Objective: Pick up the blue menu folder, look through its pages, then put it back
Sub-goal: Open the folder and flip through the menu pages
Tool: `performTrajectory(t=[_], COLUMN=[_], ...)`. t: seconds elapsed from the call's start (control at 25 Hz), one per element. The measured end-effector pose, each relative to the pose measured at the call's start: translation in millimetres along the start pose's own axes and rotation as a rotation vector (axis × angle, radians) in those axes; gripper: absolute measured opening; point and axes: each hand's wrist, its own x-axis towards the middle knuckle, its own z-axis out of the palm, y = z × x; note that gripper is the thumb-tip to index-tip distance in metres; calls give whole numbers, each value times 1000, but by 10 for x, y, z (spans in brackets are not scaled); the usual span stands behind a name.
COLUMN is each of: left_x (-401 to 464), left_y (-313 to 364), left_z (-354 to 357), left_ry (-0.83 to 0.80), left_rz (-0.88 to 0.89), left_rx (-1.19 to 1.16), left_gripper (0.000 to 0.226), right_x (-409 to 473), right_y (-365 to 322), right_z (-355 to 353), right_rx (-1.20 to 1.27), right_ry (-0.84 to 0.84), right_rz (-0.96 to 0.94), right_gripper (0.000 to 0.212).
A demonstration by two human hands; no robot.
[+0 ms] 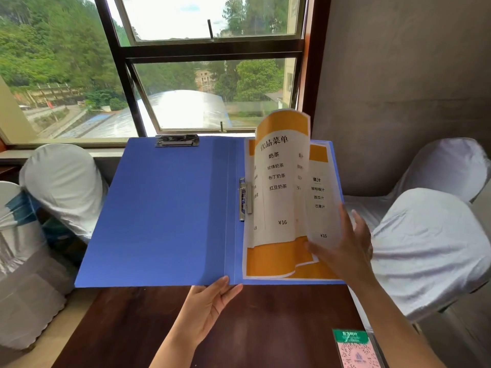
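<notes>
The blue menu folder (164, 208) is spread open and held up in front of me, above the dark wooden table (132, 328). My left hand (207, 309) grips its bottom edge at the spine from below. On the right half lie white and orange menu pages (276, 187), fastened by a metal clip (244, 199) near the spine. My right hand (345, 248) holds the lower right edge of the top page, which curls up and over to the left. Another printed page shows beneath it.
White-covered chairs stand at the left (63, 187) and at the right (430, 243). A large window (210, 83) fills the wall behind the folder. A green and pink QR code stand (356, 349) sits on the table's near right corner.
</notes>
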Motion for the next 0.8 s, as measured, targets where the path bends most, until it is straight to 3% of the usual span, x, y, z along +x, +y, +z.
performTrajectory(t=[0.2,0.28,0.44,0.48,0.64,0.72,0.8], left_x=[16,30,39,37,4,0,5], left_y=[-119,-162,-243,-260,-307,-300,-264], left_z=[67,119,181,193,250,228,177], left_ry=[-26,-64,-98,-105,-150,-153,-140], left_rz=[-8,-1,14,18,43,55,60], left_rx=[14,31,46,54,90,98,97], left_gripper=[41,40,33,35,45,46,46], right_x=[-74,-112,-242,-283,-438,-480,-421], right_y=[-390,-611,-971,-1036,-1159,-1121,-896], right_z=[117,182,190,174,251,190,43], right_rx=[-269,-140,372,380,-95,-17,15], right_ry=[-41,-162,-378,-406,-438,-369,-70], right_rz=[-211,-264,-408,-456,-654,-656,-606], right_gripper=[86,82,72,66,47,41,44])
